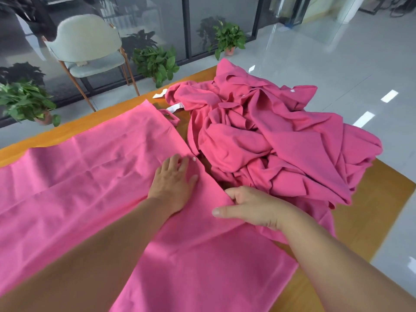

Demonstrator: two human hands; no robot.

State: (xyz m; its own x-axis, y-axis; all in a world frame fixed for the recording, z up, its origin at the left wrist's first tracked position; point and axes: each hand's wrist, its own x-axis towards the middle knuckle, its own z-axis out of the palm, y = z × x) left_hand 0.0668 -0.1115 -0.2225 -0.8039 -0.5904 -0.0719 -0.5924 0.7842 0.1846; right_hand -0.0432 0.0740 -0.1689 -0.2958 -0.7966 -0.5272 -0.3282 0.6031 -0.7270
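Left hand (173,183) presses flat, fingers straight, on the cloth (78,176); right hand (249,208) pinches its edge beside the pile (281,143)

Brightness: I'm seeing bright, even daylight filling the room.
Glare: white light patches are bouncing off the glossy floor (337,64).
Reflections: the glass wall (153,16) is mirroring plants darkly.
Shadows: the left forearm (90,255) is casting soft shade on the flat pink cloth (67,176).
Distortion: the wide lens is bowing the table (371,210) outward.
Sharpness: I'm getting slight softness overall.
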